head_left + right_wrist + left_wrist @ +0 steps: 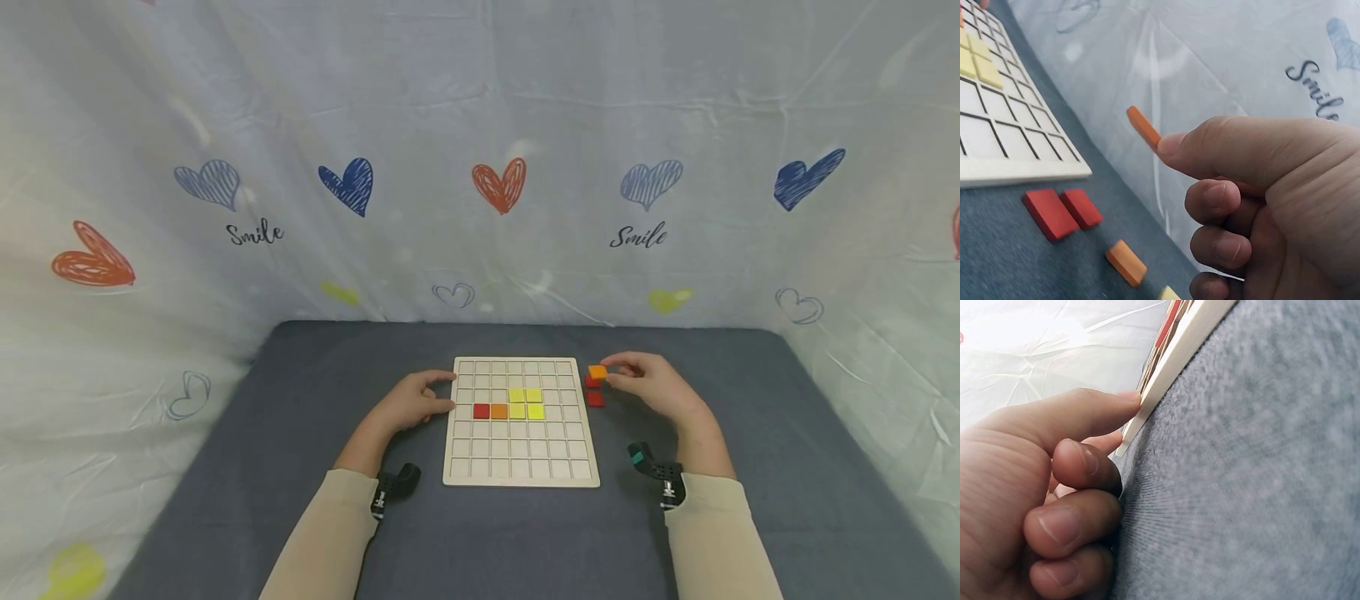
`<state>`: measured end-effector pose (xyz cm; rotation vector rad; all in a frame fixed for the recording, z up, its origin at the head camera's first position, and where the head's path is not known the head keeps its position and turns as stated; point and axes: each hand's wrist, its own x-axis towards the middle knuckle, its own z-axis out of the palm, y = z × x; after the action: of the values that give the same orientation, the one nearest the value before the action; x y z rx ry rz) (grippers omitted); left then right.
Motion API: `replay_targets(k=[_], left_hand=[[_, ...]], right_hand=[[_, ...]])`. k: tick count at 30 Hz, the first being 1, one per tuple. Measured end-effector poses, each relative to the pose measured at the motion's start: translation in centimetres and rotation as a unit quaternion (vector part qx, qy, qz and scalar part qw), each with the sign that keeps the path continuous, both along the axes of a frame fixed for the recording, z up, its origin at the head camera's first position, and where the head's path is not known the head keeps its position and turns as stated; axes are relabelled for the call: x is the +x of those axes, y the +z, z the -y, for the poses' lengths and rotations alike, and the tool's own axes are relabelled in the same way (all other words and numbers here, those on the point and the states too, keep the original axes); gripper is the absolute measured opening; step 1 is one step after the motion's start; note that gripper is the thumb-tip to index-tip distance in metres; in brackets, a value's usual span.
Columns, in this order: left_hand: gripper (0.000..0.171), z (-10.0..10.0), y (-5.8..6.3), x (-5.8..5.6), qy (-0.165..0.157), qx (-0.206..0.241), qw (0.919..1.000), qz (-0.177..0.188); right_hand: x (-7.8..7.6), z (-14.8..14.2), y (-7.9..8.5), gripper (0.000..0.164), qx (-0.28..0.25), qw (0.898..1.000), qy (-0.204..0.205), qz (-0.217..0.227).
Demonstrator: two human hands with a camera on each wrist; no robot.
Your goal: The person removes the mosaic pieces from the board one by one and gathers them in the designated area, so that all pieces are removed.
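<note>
We see a pale heart-printed cloth (pixel 420 100) hanging behind a dark grey table (pixel 480 542), on which a gridded board (pixel 498 448) lies flat. We note the left hand (pixel 408 403) with thumb and forefinger extended against the board's left edge, and the right hand (pixel 654 385) pinching an orange tile (pixel 1143 129) (held aloft, just off the right edge). Within the grid we count one red (pixel 482 411), one orange (pixel 498 412) and four yellow tiles (pixel 517 411); two red tiles (pixel 1050 214) and another orange tile (pixel 1126 262) lie beside the board.
</note>
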<state>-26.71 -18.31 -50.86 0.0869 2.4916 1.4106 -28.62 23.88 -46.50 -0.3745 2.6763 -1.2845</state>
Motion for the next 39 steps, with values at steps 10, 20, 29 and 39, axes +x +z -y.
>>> replay_targets(k=[10, 20, 29, 39], left_hand=[[0.059, 0.1, -0.1, 0.0, -0.007, 0.003, 1.0, -0.006], [0.059, 0.1, 0.1, 0.2, -0.009, 0.003, 0.9999, -0.006], [0.059, 0.1, 0.1, 0.1, -0.013, 0.006, 0.9999, -0.004], [0.06, 0.1, 0.0, -0.1, -0.006, 0.003, 1.0, 0.006]], right_hand=[[0.1, -2.0, -0.6, 0.036, 0.056, 0.998, -0.03, 0.009], [0.2, -3.0, -1.4, 0.033, 0.069, 0.995, -0.033, 0.057], [0.1, -3.0, -2.3, 0.03, 0.073, 0.995, -0.018, 0.072], [0.1, -3.2, -1.8, 0.029, 0.084, 0.995, -0.021, 0.056]])
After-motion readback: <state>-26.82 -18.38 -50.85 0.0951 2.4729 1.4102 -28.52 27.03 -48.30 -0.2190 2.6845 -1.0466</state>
